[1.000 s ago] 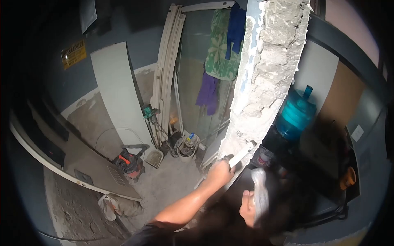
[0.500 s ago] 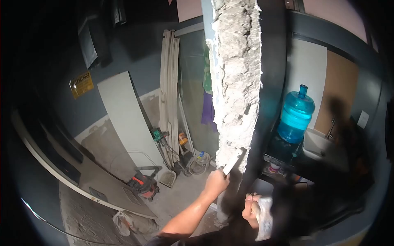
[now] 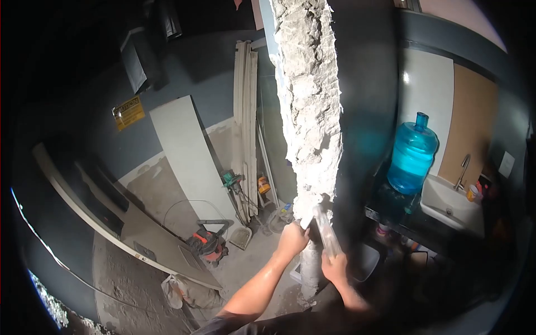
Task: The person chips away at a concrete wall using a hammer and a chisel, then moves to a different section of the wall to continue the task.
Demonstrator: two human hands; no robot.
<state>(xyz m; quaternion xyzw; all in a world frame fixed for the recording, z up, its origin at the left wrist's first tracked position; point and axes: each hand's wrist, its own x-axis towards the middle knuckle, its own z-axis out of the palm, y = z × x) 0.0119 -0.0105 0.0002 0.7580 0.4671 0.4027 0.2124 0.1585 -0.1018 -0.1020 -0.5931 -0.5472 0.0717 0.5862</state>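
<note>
A rough, broken strip of pale plaster runs down the end of a wall in the middle of the view. My left hand is closed round the handle of a scraper, mostly hidden, at the strip's lower part. My right hand grips a pale, blurred tool, whose upper end is beside the plaster and close to my left hand. The exact kind of tool cannot be made out.
A blue water bottle stands on a dark counter by a white sink at right. At left are a leaning board, a red and black vacuum, a dustpan and a sack.
My right hand has risen with its tool, which now reaches the plaster near my left hand. The view has shifted, and the scraper's blade shows less than before.
</note>
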